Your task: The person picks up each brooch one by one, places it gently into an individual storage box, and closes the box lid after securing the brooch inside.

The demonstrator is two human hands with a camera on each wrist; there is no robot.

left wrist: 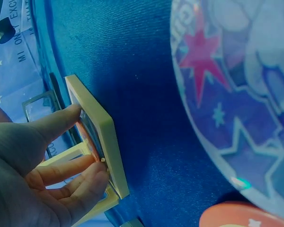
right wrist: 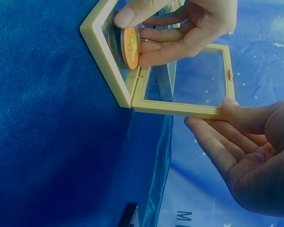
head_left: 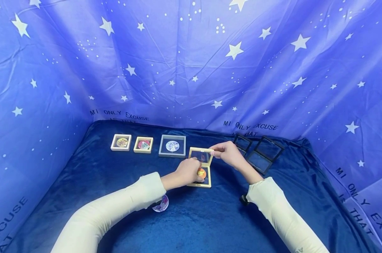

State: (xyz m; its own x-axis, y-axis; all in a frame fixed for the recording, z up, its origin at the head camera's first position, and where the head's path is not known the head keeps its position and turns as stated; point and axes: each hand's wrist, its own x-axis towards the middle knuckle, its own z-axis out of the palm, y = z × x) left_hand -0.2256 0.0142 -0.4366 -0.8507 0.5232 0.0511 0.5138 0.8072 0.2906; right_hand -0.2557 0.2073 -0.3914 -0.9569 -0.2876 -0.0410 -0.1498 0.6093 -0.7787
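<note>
A cream-yellow display frame (head_left: 209, 184) lies opened on the blue cloth, its windowed lid (head_left: 207, 163) raised at the back. Over its base, my left hand (head_left: 188, 172) holds a round orange badge (right wrist: 130, 47) between thumb and fingers, close against the clear film. My right hand (head_left: 230, 154) pinches the lid's outer edge between thumb and fingertips, as the right wrist view shows. A purple badge with stars (left wrist: 246, 94) looms large in the left wrist view; in the head view it lies partly under the left sleeve. Another orange badge (left wrist: 246, 215) shows below it.
Along the back left stand two small light-coloured frames (head_left: 112, 147) (head_left: 135, 150) and a larger grey frame (head_left: 160, 154), each with a round badge inside. Opened black frames (head_left: 249, 163) stand behind the right hand. A dark object (head_left: 243, 199) lies beside the right sleeve. Starry curtains surround the table.
</note>
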